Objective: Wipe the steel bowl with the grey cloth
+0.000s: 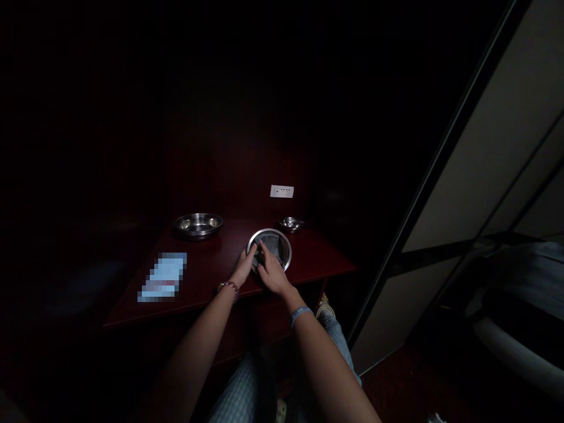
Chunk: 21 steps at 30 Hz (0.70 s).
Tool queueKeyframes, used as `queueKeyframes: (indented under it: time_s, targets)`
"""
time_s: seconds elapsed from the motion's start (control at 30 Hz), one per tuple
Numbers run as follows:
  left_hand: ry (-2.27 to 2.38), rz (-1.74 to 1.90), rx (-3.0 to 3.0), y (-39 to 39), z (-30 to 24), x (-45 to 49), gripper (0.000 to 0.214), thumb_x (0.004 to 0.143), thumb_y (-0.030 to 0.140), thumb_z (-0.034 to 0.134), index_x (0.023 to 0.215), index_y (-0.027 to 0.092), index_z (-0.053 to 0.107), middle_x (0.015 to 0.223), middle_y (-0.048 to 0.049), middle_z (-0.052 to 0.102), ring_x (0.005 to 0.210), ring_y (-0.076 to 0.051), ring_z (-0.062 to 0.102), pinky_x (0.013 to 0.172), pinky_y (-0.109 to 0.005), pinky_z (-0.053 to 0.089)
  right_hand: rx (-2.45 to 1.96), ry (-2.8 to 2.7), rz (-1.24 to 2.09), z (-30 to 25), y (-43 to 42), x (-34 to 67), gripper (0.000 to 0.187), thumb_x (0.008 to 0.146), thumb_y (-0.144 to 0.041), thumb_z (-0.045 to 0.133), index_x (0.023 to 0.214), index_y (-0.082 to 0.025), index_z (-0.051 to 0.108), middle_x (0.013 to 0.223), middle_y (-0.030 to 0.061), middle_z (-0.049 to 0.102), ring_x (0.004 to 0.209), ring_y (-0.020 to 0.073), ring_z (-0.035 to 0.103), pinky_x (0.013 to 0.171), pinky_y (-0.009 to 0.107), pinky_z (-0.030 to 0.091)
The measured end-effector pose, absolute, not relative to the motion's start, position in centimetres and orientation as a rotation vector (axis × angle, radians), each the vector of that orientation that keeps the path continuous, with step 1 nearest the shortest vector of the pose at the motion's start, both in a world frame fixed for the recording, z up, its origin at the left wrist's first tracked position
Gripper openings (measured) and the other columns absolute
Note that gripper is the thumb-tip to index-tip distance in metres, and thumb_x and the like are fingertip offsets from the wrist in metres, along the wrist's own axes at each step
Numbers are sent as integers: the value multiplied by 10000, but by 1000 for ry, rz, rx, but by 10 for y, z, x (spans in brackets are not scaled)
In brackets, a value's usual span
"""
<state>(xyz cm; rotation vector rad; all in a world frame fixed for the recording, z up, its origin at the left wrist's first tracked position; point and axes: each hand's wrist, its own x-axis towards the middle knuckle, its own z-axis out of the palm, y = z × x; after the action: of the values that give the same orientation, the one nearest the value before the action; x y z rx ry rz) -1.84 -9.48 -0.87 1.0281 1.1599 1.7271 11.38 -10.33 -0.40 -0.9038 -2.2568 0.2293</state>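
Note:
A round sieve (274, 242) with a wide shiny metal rim and grey mesh is tilted toward me near the front edge of the table. My left hand (243, 268) grips its left side, with the thumb over the rim. Inside the rim, the fingers of my right hand (273, 272) are drawn together close to the left thumb. Something small and dark shows at those fingertips, too dim to make out. Behind the sieve to the right sits a small steel bowl (291, 224). A wider, shallow steel bowl (198, 224) stands at the back left.
The dark red table (229, 252) meets a wall with a white socket plate (282, 191). A blurred-out pale blue item (164, 276) lies at the left. Pale sliding panels (458, 188) rise on the right, and my legs are below the table edge.

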Motion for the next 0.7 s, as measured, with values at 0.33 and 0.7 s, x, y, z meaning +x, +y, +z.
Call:
queueKeyframes:
  time_s: [0.33, 0.7]
  targets:
    - [1231, 1725, 912, -97, -6, -18, 367, 987, 431, 575, 1173, 151, 722, 1278, -144, 756, 1244, -266, 687, 1107, -354, 494, -1214, -2153, 132, 8, -109, 119, 557, 1031, -258, 399, 1587, -263, 431, 1052, 43, 803, 898, 234, 768, 871, 330, 568]
    - [1219, 1689, 984, -97, -8, -20, 461, 958, 541, 610, 1211, 174, 726, 1273, -137, 759, 1231, -276, 696, 1139, -384, 476, -1342, -2228, -209, 13, -110, 125, 384, 1111, -364, 325, 1255, -160, 616, 959, 121, 797, 898, 238, 752, 941, 339, 486]
